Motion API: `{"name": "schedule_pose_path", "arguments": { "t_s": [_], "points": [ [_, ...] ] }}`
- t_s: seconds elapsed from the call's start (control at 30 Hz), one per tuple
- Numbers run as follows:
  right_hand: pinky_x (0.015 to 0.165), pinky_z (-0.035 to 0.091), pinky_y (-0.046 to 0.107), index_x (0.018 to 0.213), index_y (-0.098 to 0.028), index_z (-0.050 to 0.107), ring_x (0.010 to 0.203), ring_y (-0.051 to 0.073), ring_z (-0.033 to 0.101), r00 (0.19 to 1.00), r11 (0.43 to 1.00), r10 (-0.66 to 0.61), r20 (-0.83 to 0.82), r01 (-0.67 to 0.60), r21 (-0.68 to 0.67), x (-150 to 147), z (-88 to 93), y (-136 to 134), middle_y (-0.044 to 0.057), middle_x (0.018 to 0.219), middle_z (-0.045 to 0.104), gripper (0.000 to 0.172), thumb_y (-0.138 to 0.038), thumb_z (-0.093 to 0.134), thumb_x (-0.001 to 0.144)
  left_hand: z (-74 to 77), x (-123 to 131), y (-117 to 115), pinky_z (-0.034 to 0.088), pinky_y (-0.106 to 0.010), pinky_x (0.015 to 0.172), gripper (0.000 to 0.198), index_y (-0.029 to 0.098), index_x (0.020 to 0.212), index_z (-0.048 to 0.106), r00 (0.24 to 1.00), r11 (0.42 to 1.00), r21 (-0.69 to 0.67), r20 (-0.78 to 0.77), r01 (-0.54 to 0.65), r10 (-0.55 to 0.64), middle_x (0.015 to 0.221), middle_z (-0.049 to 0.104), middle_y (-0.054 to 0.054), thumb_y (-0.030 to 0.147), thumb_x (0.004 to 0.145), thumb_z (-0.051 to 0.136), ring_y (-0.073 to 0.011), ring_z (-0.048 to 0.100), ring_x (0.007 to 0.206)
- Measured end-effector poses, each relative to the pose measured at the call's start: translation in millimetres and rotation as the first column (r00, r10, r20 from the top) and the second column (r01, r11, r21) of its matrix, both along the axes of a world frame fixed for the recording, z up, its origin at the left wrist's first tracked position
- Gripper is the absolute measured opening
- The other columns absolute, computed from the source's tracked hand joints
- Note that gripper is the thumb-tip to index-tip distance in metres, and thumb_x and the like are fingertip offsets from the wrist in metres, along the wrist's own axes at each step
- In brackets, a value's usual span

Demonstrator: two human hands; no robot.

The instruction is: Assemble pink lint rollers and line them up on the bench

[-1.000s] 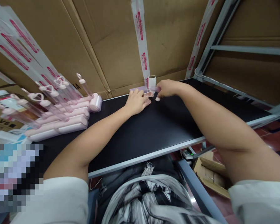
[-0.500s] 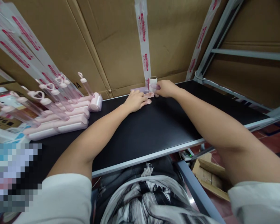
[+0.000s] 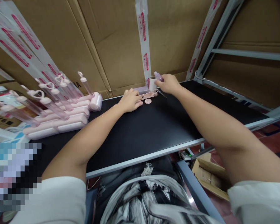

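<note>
My left hand (image 3: pixel 130 100) rests at the far edge of the black table (image 3: pixel 154 130), its fingers closed over a pink handle piece (image 3: pixel 147 95) that pokes out to the right. A small pink round cap (image 3: pixel 148 101) lies on the table just beside those fingers. My right hand (image 3: pixel 167 84) is raised a little above the table, pinching a small pale purple tube-like part (image 3: pixel 158 76). A white paper roll core (image 3: pixel 152 83) stands upright between the hands against the cardboard.
A stack of pink lint-roller cases with clear handles (image 3: pixel 60 115) lies at the left of the table. Cardboard boxes (image 3: pixel 107 40) with taped seams wall the back. A grey metal rack frame (image 3: pixel 214 34) stands at the right. Cardboard scraps (image 3: pixel 210 177) lie below the table.
My right hand has lifted off the table with the purple part. My left hand slid slightly left, and the pink round cap now lies uncovered on the table.
</note>
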State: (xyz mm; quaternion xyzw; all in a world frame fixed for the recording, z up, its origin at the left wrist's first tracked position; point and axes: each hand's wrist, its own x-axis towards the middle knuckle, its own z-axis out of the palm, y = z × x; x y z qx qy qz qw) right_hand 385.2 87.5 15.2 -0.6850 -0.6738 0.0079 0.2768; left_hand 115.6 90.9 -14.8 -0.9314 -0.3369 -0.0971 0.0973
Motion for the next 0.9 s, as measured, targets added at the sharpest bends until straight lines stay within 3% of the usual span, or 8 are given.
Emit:
{"name": "schedule_pose_path", "arguments": {
  "t_s": [0.17, 0.33, 0.47, 0.73, 0.9],
  "points": [
    [0.083, 0.055, 0.041, 0.088, -0.019, 0.074, 0.098, 0.034, 0.075, 0.998, 0.999, 0.017, -0.06, -0.02, -0.05, 4, 3.0, -3, 0.018, 0.1, 0.08, 0.038, -0.055, 0.067, 0.099, -4.5, -3, 2, 0.038, -0.049, 0.104, 0.04, 0.023, 0.128, 0.082, 1.0, 1.0, -0.016, 0.018, -0.005, 0.005, 0.133, 0.074, -0.013, 0.046, 0.108, 0.056, -0.0356, 0.056, 0.126],
    [0.077, 0.056, 0.037, 0.084, -0.019, 0.076, 0.093, 0.032, 0.075, 0.999, 0.982, 0.046, -0.021, -0.049, -0.185, 3, -7.3, -2, 0.011, 0.087, 0.078, 0.028, -0.046, 0.085, 0.083, -10.7, -7, 1, 0.039, -0.05, 0.106, 0.041, 0.024, 0.133, 0.08, 0.997, 1.0, -0.011, 0.075, 0.004, -0.003, 0.134, 0.073, -0.013, 0.046, 0.108, 0.055, -0.0344, 0.055, 0.126],
    [0.073, 0.055, 0.035, 0.081, -0.02, 0.076, 0.085, 0.029, 0.074, 0.998, 0.978, 0.058, -0.014, -0.06, -0.198, 0, -10.6, -3, 0.009, 0.077, 0.074, 0.023, -0.041, 0.085, 0.083, -11.2, -7, -3, 0.04, -0.05, 0.109, 0.046, 0.023, 0.143, 0.075, 0.994, 1.0, 0.001, 0.103, -0.02, 0.02, 0.136, 0.071, -0.015, 0.046, 0.108, 0.056, -0.0349, 0.055, 0.129],
    [0.074, 0.056, 0.037, 0.077, -0.02, 0.073, 0.075, 0.026, 0.072, 0.998, 0.976, 0.049, -0.037, -0.056, -0.21, -7, -7.0, -9, 0.007, 0.069, 0.07, 0.025, -0.041, 0.084, 0.087, -10.1, -5, -7, 0.047, -0.05, 0.112, 0.055, 0.015, 0.146, 0.067, 0.961, 0.978, -0.018, 0.185, -0.206, 0.205, 0.142, 0.065, -0.022, 0.051, 0.105, 0.058, -0.038, 0.059, 0.133],
    [0.067, 0.055, 0.036, 0.078, -0.02, 0.073, 0.066, 0.022, 0.069, 0.994, 0.97, 0.049, -0.1, -0.072, -0.233, -5, -5.6, -9, 0.005, 0.07, 0.074, 0.026, -0.04, 0.089, 0.082, -9.6, -7, -4, 0.05, -0.048, 0.107, 0.059, 0.012, 0.148, 0.061, 0.934, 0.956, -0.095, 0.204, -0.279, 0.293, 0.137, 0.071, -0.022, 0.053, 0.106, 0.054, -0.0367, 0.066, 0.127]
  ]
}}
